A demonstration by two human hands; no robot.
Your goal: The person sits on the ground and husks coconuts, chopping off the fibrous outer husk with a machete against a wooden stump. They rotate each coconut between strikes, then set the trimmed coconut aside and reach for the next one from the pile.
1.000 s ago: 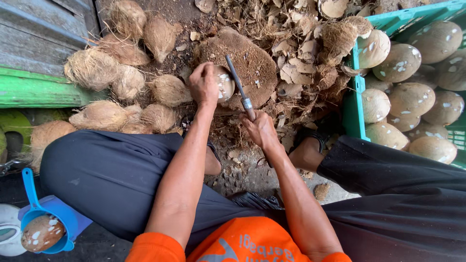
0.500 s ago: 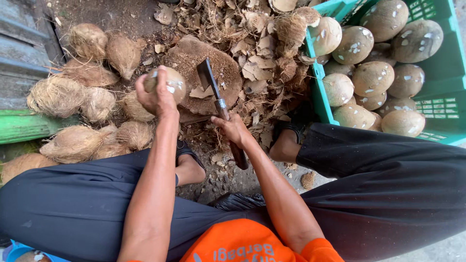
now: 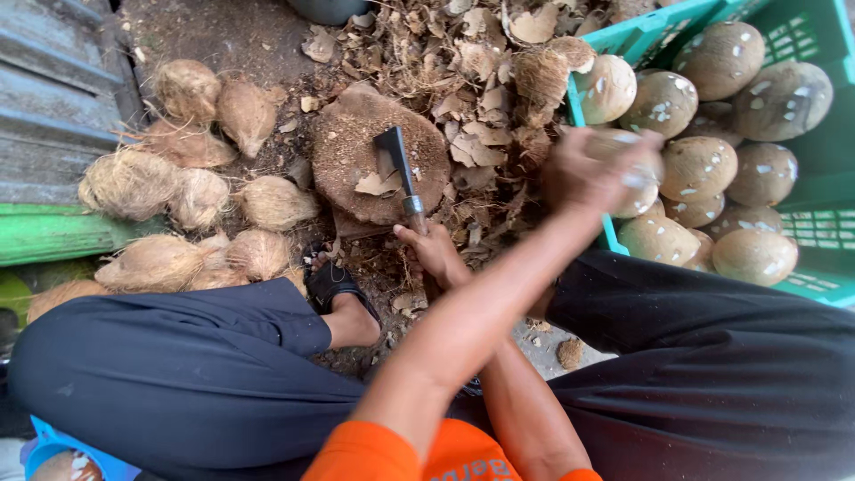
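A green crate (image 3: 806, 227) of peeled coconuts sits just beyond the left hand's fingertips. A round wooden block (image 3: 352, 147) lies above the right hand's fingers, with a pile of hairy unpeeled coconuts (image 3: 178, 196) well off to the side of them. The cleaver (image 3: 399, 169) rests blade-down on the block, its handle running back into the right hand (image 3: 436, 254), whose fingers are wrapped tight around it. The left hand (image 3: 592, 169), crossed over the right arm and blurred, has its fingers curled around a peeled coconut (image 3: 637, 174), which is held at the crate's near edge.
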